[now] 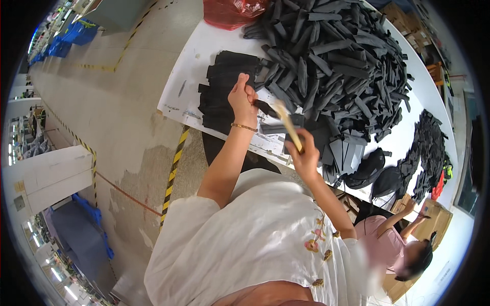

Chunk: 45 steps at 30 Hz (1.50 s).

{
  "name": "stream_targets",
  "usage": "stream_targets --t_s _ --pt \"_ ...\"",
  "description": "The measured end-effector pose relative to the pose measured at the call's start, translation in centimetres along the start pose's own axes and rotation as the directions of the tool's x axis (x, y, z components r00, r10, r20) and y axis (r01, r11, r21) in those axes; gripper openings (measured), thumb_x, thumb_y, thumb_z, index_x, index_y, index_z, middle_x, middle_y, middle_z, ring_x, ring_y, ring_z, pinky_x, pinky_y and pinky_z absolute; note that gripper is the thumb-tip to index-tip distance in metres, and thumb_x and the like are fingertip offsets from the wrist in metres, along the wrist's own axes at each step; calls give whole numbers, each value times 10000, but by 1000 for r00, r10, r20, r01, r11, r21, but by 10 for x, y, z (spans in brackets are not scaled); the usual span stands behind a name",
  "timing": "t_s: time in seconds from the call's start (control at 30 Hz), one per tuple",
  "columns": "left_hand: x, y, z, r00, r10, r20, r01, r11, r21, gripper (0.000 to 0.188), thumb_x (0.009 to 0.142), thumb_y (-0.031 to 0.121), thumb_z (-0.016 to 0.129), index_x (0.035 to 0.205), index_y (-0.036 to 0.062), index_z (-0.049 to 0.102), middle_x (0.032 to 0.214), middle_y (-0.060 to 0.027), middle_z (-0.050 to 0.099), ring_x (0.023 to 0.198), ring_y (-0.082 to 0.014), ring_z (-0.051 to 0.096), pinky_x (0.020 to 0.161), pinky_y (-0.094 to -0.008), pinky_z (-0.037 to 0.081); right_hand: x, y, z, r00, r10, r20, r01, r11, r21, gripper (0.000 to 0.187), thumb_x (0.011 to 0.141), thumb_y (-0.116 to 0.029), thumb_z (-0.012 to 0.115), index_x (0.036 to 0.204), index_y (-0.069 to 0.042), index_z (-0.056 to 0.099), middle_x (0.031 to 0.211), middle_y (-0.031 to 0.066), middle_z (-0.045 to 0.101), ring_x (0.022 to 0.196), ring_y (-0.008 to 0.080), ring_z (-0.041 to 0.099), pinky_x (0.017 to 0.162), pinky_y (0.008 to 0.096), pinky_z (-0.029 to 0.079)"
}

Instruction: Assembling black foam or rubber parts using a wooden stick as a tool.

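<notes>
My left hand (243,103) is closed over the table's near left edge, gripping one end of a small black fabric tube (265,108). The tube points right, toward a pale wooden stick (289,126) held upright at a slant in my right hand (305,157). The stick's upper end is smeared by motion, so I cannot tell whether it touches the tube. Under and beyond my left hand lie flattened black fabric pieces (217,94) in an overlapping row. A big heap of loose black fabric tubes (332,66) covers the table to the right.
A red plastic bag (232,13) sits at the far edge of the white table (179,84). Black pouches (368,168) and another dark pile (427,148) lie to the right. A co-worker in a pink top (390,239) works there. Yellow-black tape (174,176) marks the floor.
</notes>
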<state>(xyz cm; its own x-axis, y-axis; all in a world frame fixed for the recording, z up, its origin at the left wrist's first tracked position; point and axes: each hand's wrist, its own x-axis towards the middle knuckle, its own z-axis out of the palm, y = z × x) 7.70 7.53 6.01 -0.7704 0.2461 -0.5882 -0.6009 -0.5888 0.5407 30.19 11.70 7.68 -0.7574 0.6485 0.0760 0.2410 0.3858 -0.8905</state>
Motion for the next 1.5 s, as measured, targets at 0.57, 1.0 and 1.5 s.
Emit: stream_targets --t_s 0.57,1.0,1.5 --pt "-28 -28 -26 858 -105 503 -272 737 619 345 898 357 625 964 18 619 702 -3 571 471 -76 468 440 -184 330 65 -3 21 993 -63 -97 73 993 97 125 842 13 619 966 25 624 816 62 565 694 158 517 617 260 421" --pt "-107 -44 -35 536 -558 634 -208 641 739 306 1014 259 405 810 37 461 683 -76 592 490 -115 548 469 -254 441 124 7 -61 591 222 -775 41 952 305 158 980 -141 449 901 -49 551 641 -28 442 499 73 383 453 235 328" --pt "95 34 -97 424 -220 879 -840 -457 290 99 696 155 742 782 169 694 898 28 557 939 -210 506 801 -365 437 82 62 -104 999 52 14 -40 882 -469 226 929 -259 586 1038 -69 639 722 154 632 601 290 614 540 373 462"
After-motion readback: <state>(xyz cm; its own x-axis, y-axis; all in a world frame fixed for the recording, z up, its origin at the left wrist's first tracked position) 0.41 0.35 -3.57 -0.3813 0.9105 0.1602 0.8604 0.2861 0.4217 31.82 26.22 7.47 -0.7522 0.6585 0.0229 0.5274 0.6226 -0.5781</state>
